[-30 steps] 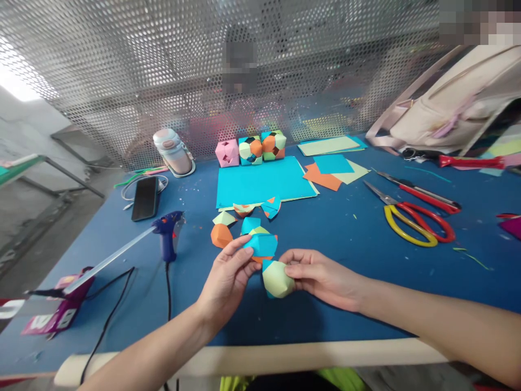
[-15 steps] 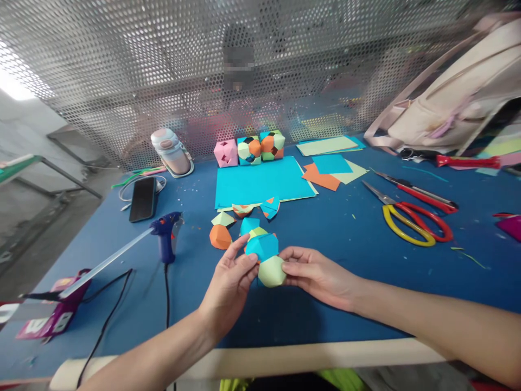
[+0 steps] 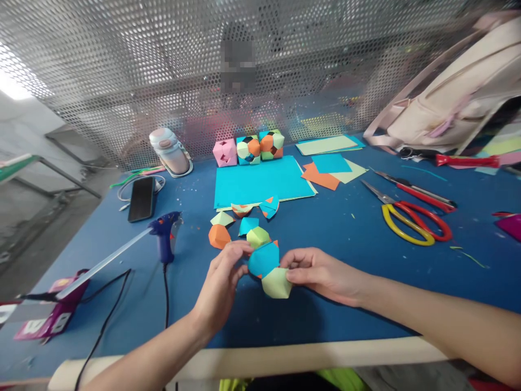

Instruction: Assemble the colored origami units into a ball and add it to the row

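Right hand (image 3: 319,276) pinches pale green paper piece (image 3: 277,284); blue piece (image 3: 264,259) touches it, over surface (image 3: 329,233). Left hand (image 3: 218,279) curled at blue piece's left side; cannot tell if gripping. Farther: orange piece (image 3: 219,237), then blue sheet (image 3: 264,182).

In the upper part of the frame, we see a perforated metal panel (image 3: 175,70), standing behind a blue tabletop (image 3: 354,304). The panel is silver-grey, with many small holes, and it shines in several places. Some blurred colours appear through it or on its surface; we cannot tell which. At the upper left, we notice a very bright white light (image 3: 12,81). Below it there is a pale grey wall (image 3: 20,117), and then a darker grey floor (image 3: 44,217). At the left edge we find a second, green-topped table (image 3: 16,167) with a thin metal frame (image 3: 67,178). Along the bottom, our tabletop has a rounded, cream-coloured border (image 3: 244,361).
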{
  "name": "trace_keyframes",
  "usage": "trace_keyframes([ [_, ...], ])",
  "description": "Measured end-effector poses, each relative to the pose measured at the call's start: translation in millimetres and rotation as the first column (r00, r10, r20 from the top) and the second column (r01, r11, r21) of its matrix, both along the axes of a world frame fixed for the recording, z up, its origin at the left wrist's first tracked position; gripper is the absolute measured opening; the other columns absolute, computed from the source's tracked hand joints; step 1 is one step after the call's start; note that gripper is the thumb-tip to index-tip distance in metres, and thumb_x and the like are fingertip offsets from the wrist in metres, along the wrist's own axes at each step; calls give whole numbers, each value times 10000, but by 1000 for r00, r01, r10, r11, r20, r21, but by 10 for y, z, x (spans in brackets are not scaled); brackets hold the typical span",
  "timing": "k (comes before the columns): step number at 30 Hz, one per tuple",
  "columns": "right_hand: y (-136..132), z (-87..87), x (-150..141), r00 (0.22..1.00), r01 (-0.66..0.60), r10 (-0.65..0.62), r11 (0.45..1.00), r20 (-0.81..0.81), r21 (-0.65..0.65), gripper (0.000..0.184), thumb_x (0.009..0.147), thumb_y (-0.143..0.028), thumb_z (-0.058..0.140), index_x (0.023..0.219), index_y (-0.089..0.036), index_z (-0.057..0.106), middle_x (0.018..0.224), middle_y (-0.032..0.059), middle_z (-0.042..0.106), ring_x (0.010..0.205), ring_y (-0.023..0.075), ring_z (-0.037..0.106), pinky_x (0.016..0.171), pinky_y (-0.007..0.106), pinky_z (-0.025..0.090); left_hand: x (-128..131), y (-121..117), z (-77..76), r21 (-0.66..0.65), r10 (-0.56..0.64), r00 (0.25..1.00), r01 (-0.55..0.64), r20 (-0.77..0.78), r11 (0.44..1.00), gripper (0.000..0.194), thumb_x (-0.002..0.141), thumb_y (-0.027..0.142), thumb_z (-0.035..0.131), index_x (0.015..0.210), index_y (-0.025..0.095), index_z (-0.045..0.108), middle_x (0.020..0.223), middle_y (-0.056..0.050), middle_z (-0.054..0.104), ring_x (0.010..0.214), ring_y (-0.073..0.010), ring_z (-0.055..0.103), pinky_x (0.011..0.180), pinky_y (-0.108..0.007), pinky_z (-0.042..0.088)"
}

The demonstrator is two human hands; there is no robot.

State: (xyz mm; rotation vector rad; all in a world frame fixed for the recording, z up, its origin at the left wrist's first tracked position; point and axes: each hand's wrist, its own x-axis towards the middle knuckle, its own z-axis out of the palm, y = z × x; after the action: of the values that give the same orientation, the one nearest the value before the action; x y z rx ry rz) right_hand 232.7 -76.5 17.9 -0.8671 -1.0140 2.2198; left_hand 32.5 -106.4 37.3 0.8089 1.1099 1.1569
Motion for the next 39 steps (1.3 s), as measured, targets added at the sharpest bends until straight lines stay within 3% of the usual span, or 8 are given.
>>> trace_keyframes([
  [7,-16,-3,2,997,-73,73,997,34,24,275,636,-323,855,786,-144,709,716,-2,701,669,99,608,681,237,434,3,-18,6,54,-134,984,141,-116,988,319,859,434,604,1090,224,672,1193,-65,667,1126,-252,594,957,-335,439],
  [11,-15,25,-11,1000,0,0,1000,29,5,285,611,-332,867,757,-143,711,686,-4,691,638,95,596,649,231,426,-4,-74,-34,113,-191,948,225,-254,968,337,897,421,565,1174,256,664,1242,-57,651,1170,-251,566,987,-324,414],
  [15,-13,30,-31,999,45,-46,998,-8,-51,280,586,-309,883,728,-144,706,652,-14,669,613,88,587,625,223,427,11,-117,-38,223,-148,927,235,-345,946,317,915,368,550,1201,284,657,1332,-41,584,1214,-233,528,1025,-305,383],
  [21,40,52,12,998,61,-60,993,14,-102,316,558,-286,896,749,-149,686,625,-36,632,583,68,570,582,194,430,32,-116,14,211,-155,905,254,-396,944,303,896,361,572,1154,257,692,1195,-72,650,1141,-249,558,997,-340,412],
  [26,130,62,99,992,39,-26,994,121,-101,340,579,-274,877,821,-154,670,717,-21,641,650,79,590,618,203,445,16,-141,-28,217,-147,835,301,-530,929,319,867,317,582,1160,243,682,1005,-80,621,914,-222,572,828,-345,477],
  [31,170,-66,86,981,40,-56,995,186,89,320,626,-293,838,850,-152,657,832,12,655,786,122,604,758,271,459,39,-143,-62,208,-171,712,412,-681,887,445,750,152,649,1189,223,640,966,-73,623,847,-211,567,810,-362,485],
  [34,188,-103,98,962,4,-79,962,263,274,289,721,-356,755,918,-178,641,908,38,663,874,174,613,820,341,465,42,-129,-77,203,-163,693,414,-702,887,458,724,137,661,1171,231,637,1005,-77,628,842,-210,576,796,-360,492],
  [39,233,128,301,836,-233,-193,723,514,651,189,803,-340,645,954,-227,663,1166,53,615,984,213,575,874,367,437,8,-116,-116,218,-154,680,428,-717,877,519,694,126,683,1198,229,614,972,-74,610,792,-193,569,673,-306,501],
])
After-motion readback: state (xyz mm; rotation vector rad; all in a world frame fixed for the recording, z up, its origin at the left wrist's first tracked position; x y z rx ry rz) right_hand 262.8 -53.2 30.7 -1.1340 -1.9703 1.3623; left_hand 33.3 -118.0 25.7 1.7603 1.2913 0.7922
